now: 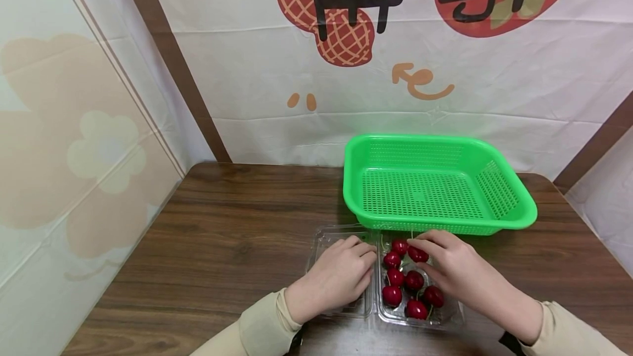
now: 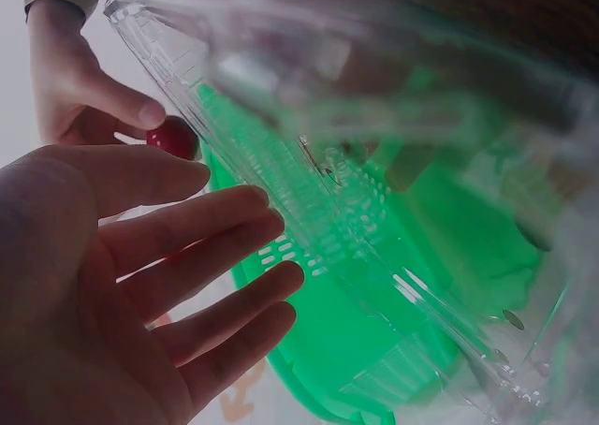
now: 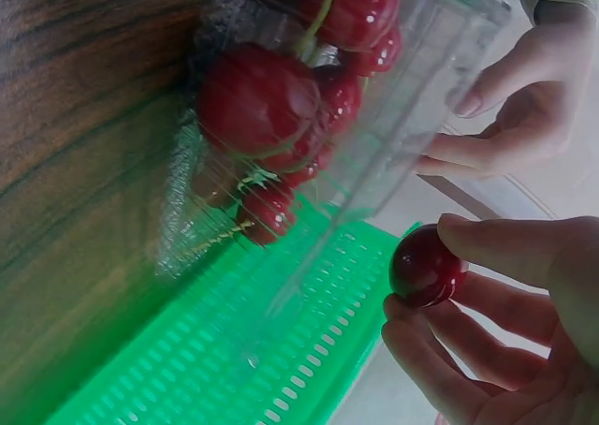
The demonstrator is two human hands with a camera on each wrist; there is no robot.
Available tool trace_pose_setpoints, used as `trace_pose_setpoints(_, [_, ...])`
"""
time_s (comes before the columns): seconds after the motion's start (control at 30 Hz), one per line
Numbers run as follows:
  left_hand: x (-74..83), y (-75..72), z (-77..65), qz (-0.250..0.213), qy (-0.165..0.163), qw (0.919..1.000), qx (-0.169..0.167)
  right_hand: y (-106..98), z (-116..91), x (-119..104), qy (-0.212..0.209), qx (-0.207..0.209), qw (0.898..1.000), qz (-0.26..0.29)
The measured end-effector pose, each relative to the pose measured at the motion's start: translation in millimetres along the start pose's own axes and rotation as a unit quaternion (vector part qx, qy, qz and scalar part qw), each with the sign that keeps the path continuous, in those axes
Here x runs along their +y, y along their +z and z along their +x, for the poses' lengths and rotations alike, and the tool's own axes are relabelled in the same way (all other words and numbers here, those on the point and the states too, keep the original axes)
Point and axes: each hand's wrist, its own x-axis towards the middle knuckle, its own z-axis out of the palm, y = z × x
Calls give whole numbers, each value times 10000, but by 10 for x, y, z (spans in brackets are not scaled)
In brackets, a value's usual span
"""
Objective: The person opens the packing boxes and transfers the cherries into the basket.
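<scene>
Between its thumb and fingers, my right hand [image 1: 455, 268] pinches a dark red cherry [image 3: 421, 268] over the clear plastic box [image 1: 395, 320]. Several more cherries [image 1: 414, 280], some with green stems, lie in that box. Its hinged clear lid [image 1: 326, 238] is folded out to the left. Over the lid lies my left hand [image 1: 338, 273], fingertips right at the edge beside the box. The left wrist view shows those fingers [image 2: 220, 224] loosely extended and slightly spread, with nothing between them.
A green perforated basket [image 1: 417, 185] stands behind the box at the back right of the brown wooden table [image 1: 222, 246]. Behind the table hangs a printed white cloth [image 1: 247, 70], and another pale cloth [image 1: 49, 98] hangs along the left side.
</scene>
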Motion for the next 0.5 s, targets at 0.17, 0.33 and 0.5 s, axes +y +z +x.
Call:
trace_pose_setpoints(0.17, [1,-8,1,12,-3,10000,-4,-46,26,-6,-60,105,9999,-41])
trace_pose_setpoints(0.33, [2,-11,0,16,-5,10000,-40,-70,68,1,-76,178,9998,-16])
trace_pose_setpoints(0.5, [3,-9,-3,24,-2,10000,-27,-83,134,13,-203,392,9990,12])
